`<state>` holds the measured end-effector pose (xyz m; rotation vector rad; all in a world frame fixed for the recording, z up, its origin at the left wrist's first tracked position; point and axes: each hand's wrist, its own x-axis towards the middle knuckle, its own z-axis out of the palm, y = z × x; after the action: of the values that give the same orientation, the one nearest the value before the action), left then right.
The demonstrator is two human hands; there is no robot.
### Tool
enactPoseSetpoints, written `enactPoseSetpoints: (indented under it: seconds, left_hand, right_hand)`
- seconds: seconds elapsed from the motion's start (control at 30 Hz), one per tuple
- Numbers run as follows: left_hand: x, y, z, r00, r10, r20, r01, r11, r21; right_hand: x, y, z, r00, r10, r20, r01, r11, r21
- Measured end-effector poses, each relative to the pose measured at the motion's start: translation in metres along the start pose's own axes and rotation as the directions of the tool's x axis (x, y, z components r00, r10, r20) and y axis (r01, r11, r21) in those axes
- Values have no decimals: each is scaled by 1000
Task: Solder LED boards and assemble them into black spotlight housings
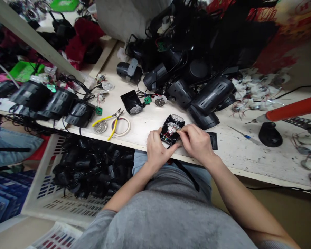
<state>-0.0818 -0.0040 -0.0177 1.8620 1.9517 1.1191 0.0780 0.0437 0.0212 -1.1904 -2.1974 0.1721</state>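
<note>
Black plastic lamp back (168, 131) sits gripped in the left hand (157, 148), its fingers curled round the near edge and holding it just over the front of the counter (142, 126), while the right hand (195, 143) closes narrowly, thumb and fingertips (181, 133) pinching at the thin red wires (171, 131) beside a round LED board (177, 118). Those wires look like the weak spot: a sharp tug from that pinch could pull one loose from its joint, and the board could slip out if the left hand's hold loosens. A flat black plate (211, 140) lies just right of the hands, easy to knock aside. Further right, a red-handled soldering iron (292, 109) has its tip near a blue-handled screwdriver (245, 136), so if hot, it could burn skin or insulation on a careless reach. Left of the hands lie yellow-handled pliers (114, 121) beside a roll of masking tape (121, 126); a heap of black lamp housings (197, 69) crowds the back, and any slide from it could reach the work.
</note>
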Motion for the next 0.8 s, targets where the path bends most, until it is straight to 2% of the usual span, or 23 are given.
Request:
enactPoseSetpoints:
  seconds: [0.2, 0.63, 0.73, 0.8]
  left_hand:
    - [4, 0, -3, 1000, 15, 9, -15, 1000, -18]
    - [4, -3, -4, 998, 61, 12, -61, 998, 7]
    - [3, -2, -4, 997, 78, -17, -78, 997, 15]
    - [1, -2, -4, 992, 106, -75, -104, 994, 35]
  right_hand:
    - [0, 3, -1, 992, -3, -128, 4, 1000, 10]
    - [5, 4, 2, 977, -49, -208, 51, 999, 7]
    - [5, 4, 1, 975, -48, -219, 50, 999, 5]
    - [5, 5, -1, 971, -45, -234, 47, 999, 4]
